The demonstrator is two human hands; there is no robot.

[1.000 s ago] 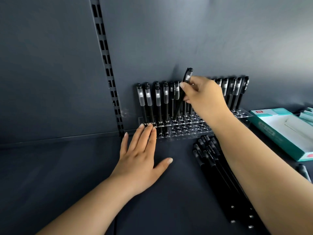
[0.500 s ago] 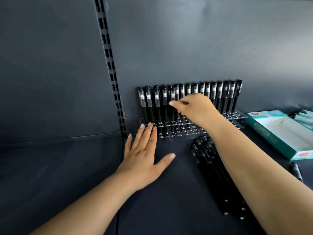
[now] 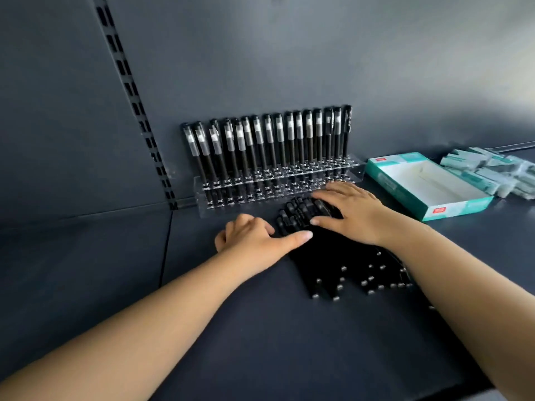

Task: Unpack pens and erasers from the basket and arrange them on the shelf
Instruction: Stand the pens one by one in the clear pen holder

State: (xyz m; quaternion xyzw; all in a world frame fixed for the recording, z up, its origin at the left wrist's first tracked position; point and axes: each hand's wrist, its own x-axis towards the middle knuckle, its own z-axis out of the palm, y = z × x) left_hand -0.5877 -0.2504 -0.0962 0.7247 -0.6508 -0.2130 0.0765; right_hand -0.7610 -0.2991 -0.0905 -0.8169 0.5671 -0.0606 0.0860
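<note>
A clear acrylic rack (image 3: pixel 351 172) stands against the shelf's back wall, and its back row holds several upright black pens (image 3: pixel 269 140). In front of it a pile of loose black pens (image 3: pixel 333 270) lies on the dark shelf (image 3: pixel 275 342). My right hand (image 3: pixel 353 212) rests on the far end of the pile, fingers stretched over the pen caps, thumb at their side. My left hand (image 3: pixel 254 241) sits on the shelf just left of the pile, fingers curled under, thumb touching the pens. The basket is out of view.
An open teal and white box (image 3: pixel 457 208) lies to the right of the rack. Behind it sits a heap of small teal wrapped packs (image 3: pixel 492 169). A slotted upright strip (image 3: pixel 136 111) runs down the back wall on the left.
My right hand left the rack, where it set a pen, and came down onto the loose pile. My left hand slid right from the rack's front and curled its fingers.
</note>
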